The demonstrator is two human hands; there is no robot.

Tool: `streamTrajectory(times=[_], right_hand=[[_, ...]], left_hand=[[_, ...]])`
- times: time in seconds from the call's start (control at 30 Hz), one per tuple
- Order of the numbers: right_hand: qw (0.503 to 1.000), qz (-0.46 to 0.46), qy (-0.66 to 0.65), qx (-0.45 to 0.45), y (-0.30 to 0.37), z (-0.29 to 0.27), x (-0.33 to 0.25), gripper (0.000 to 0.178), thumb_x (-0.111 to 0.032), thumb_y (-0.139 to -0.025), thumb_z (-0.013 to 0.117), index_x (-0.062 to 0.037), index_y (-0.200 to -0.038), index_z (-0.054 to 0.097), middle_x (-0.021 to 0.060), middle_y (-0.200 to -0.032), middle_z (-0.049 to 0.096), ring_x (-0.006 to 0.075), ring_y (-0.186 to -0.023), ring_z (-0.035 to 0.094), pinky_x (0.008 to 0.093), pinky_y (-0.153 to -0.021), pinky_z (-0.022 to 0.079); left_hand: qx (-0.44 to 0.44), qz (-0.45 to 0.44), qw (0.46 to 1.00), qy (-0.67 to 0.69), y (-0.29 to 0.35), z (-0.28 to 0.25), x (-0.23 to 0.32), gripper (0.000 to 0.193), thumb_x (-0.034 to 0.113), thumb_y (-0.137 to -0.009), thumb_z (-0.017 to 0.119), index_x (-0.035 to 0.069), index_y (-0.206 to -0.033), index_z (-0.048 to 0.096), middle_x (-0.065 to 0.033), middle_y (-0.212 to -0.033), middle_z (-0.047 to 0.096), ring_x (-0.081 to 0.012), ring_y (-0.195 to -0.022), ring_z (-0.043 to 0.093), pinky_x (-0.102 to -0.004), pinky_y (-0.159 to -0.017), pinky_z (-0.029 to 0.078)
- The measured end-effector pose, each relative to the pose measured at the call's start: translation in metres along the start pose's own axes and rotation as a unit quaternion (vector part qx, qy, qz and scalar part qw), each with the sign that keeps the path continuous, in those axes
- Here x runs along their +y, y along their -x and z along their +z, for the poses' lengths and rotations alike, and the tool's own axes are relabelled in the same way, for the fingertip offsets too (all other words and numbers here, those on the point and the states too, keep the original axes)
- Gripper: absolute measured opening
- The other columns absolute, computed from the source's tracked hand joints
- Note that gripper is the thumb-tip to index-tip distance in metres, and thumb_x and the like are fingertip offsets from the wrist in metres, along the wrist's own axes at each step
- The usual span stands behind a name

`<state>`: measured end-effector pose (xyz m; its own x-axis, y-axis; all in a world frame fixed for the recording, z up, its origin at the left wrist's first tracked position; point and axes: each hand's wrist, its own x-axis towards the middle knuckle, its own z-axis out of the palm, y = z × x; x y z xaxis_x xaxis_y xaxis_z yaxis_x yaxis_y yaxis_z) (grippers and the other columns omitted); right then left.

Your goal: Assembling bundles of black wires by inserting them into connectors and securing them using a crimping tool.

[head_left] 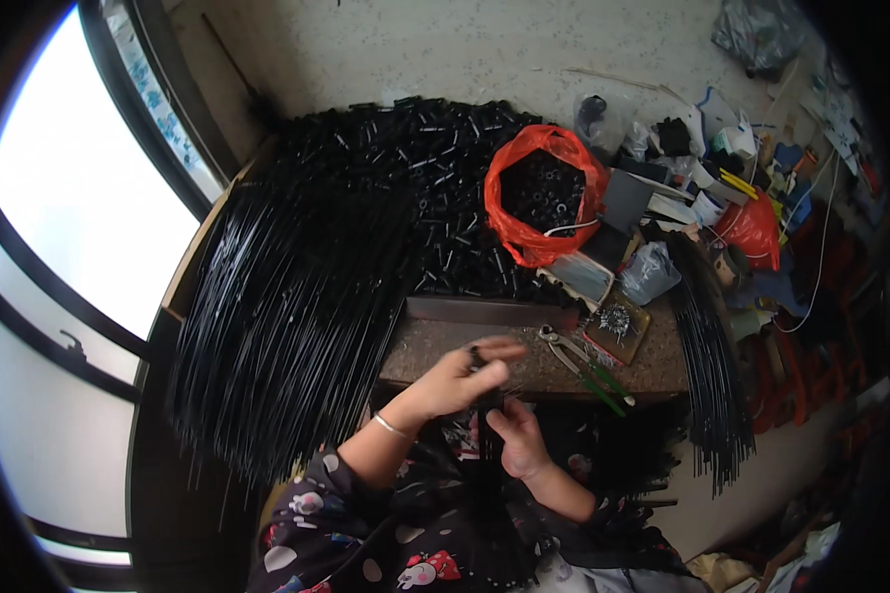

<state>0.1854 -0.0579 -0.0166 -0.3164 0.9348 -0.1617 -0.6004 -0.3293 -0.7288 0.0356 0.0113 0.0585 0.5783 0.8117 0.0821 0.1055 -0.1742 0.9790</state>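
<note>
Both my hands meet above my lap, just in front of the table's near edge. My left hand [462, 381], with a white bangle at its wrist, is partly curled; a small black piece [477, 358] shows between its fingers. Below it, my right hand [520, 441] is closed, thumb up, on a dark part [489, 400] that reaches toward the left palm. Its exact shape is lost against the dark clothing. Close by on the table lie pincers [591, 374] with green handles, jaws pointing away from me.
Long thin black rods [277, 326] hang over the table's left front, and another bundle [707, 376] hangs at the right. Short black tubes [445, 148] pile up behind a low metal strip [489, 310]. A red bag [504, 222] holds small black parts. Screws [615, 319] lie on a small tray.
</note>
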Motion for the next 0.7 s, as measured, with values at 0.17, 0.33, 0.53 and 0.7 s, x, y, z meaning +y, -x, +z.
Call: streamTrajectory(times=[0.17, 0.33, 0.53, 0.7], right_hand=[[1.0, -0.015, -0.019, 0.001, 0.01, 0.004, -0.009, 0.014, -0.016, -0.085, 0.06, -0.0062, -0.088, 0.051, 0.0074, -0.083, 0.061, 0.0139, -0.072, 0.059, 0.0283, -0.063, 0.052], [1.0, 0.007, -0.024, -0.016, 0.003, 0.001, -0.008, 0.013, -0.017, -0.086, 0.059, -0.0062, -0.087, 0.051, 0.0073, -0.082, 0.06, 0.0138, -0.071, 0.059, 0.0291, -0.065, 0.052], [0.999, 0.019, -0.005, -0.036, -0.001, 0.001, -0.006, 0.014, -0.017, -0.086, 0.059, -0.0055, -0.088, 0.051, 0.0079, -0.081, 0.061, 0.0141, -0.07, 0.058, 0.0276, -0.066, 0.049], [0.996, 0.057, -0.032, -0.057, -0.007, -0.006, -0.006, 0.026, -0.024, -0.082, 0.063, -0.0043, -0.097, 0.053, 0.0088, -0.083, 0.06, 0.0165, -0.074, 0.058, 0.0295, -0.069, 0.049]], left_hand=[[-0.005, -0.025, 0.983, 0.18, 0.007, 0.0, -0.001, 0.052, 0.029, -0.082, 0.064, -0.002, -0.12, 0.048, -0.0118, -0.112, 0.057, -0.0197, -0.106, 0.054, -0.0321, -0.091, 0.042], [0.051, -0.026, 0.977, 0.204, 0.011, -0.01, 0.006, 0.028, 0.004, -0.08, 0.064, -0.002, -0.106, 0.056, -0.0047, -0.091, 0.062, -0.0107, -0.086, 0.058, -0.0242, -0.077, 0.047], [0.062, 0.03, 0.996, 0.054, 0.015, -0.013, -0.003, 0.025, 0.007, -0.079, 0.066, -0.001, -0.099, 0.053, -0.0033, -0.08, 0.06, -0.0095, -0.076, 0.058, -0.0242, -0.069, 0.048], [0.125, 0.023, 0.974, -0.188, 0.015, -0.003, 0.008, 0.034, 0.013, -0.079, 0.068, -0.001, -0.099, 0.044, -0.0032, -0.06, 0.053, -0.0102, -0.055, 0.055, -0.0274, -0.048, 0.043]])
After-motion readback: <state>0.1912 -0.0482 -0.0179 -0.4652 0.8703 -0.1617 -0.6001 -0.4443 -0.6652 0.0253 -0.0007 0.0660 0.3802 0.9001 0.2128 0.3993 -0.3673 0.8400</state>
